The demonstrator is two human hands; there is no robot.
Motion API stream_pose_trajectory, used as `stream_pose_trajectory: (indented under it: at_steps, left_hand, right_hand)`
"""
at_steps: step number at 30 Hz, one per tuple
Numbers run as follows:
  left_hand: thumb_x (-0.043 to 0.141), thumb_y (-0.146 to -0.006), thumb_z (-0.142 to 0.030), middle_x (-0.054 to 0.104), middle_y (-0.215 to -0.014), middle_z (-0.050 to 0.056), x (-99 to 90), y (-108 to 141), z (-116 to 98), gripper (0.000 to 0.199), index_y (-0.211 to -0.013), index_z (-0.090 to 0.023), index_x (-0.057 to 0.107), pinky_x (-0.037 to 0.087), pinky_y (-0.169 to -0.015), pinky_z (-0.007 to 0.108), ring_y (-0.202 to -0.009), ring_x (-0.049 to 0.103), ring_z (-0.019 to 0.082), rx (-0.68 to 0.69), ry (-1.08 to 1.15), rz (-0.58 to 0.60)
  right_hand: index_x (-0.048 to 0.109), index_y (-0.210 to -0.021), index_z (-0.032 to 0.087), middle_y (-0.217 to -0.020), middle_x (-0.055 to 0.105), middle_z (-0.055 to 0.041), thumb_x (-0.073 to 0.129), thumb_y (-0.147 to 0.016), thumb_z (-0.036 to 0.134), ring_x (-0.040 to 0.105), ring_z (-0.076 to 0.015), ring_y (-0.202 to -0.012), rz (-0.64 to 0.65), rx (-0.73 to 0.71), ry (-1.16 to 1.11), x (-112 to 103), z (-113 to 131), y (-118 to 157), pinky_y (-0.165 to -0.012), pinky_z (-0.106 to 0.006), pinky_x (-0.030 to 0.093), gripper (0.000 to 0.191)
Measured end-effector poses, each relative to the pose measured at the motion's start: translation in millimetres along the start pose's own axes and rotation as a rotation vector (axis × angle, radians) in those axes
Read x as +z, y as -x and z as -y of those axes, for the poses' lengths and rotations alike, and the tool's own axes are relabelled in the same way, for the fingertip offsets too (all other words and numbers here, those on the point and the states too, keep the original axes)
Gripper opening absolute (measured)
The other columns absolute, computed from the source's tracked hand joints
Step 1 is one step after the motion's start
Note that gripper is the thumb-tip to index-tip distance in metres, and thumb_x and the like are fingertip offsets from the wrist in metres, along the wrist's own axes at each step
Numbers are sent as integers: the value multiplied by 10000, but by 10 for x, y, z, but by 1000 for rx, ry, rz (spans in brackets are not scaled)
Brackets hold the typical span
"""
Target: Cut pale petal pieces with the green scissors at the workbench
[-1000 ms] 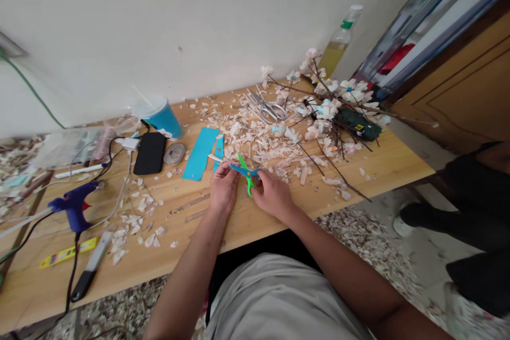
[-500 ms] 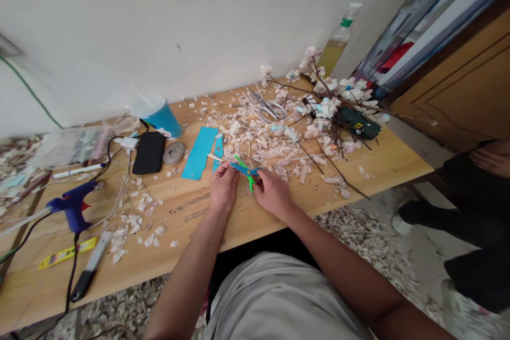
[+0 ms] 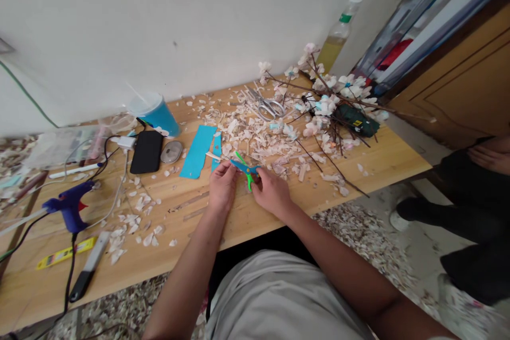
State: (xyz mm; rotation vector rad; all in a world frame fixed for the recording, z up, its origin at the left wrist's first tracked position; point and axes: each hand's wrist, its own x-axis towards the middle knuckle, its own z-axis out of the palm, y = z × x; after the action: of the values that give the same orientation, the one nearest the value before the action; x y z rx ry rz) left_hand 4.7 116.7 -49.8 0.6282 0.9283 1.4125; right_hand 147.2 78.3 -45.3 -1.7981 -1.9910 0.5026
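Observation:
My right hand (image 3: pixel 273 191) is closed around the handles of small blue-and-green scissors (image 3: pixel 249 170), whose parted blades point toward my left hand (image 3: pixel 222 185). The fingers of that left hand are pinched on a thin pale strip (image 3: pixel 213 156), which sticks out to the upper left. The strip's inner end is hidden by the fingers, and I cannot tell whether a blade touches it. Just beyond lie a blue sheet (image 3: pixel 198 151) and a narrow blue strip (image 3: pixel 217 146) with small holes.
Pale shavings (image 3: pixel 251 130) cover the table's middle, with metal scissors (image 3: pixel 269 106) among them. Flowering branches (image 3: pixel 326 106) and a bottle (image 3: pixel 337 42) are at right. At left are a phone (image 3: pixel 146 152), blue cup (image 3: pixel 159 117), glue gun (image 3: pixel 71 204) and cutter knife (image 3: pixel 91 265). Someone sits far right.
The camera view has shifted slightly. My hands stay in nearly the same place, with the scissors' blades a little differently angled near the left fingertips.

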Motion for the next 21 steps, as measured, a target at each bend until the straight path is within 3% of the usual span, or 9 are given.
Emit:
stream_pose_trajectory:
  at_steps: [10,17,21]
  left_hand:
    - [813,-691,-319,679,-697,-2,-161,-60,-33,183,-754,-169,728,481,-662,213,-632,595,99,16,-211,83]
    - [851,-638,-316,672,-729,10,-24,19,-125,233,-751,-162,718,495,-671,212,-661,599,99,-180,4,94]
    - [828,-662,-312,674,-727,9,-93,-24,-109,212,-775,-166,726,468,-640,206,-641,581,97,-97,-128,113]
  right_hand:
    - [569,-1033,209,-934,673,-34,535,-876,265,612,-199,-861,12,-10,3,11,-19,-10,-679,-282,368,170]
    - [563,-1025,202,-954,668,-55,519,-885,251,602,-201,-887,29,-9,21,-4,0,-7,-707,-280,382,155]
    - [540,-1029,198,-992,657,-63,554,-868,277,597,-208,-922,39,-37,24,-26,6,7,-724,-284,393,180]
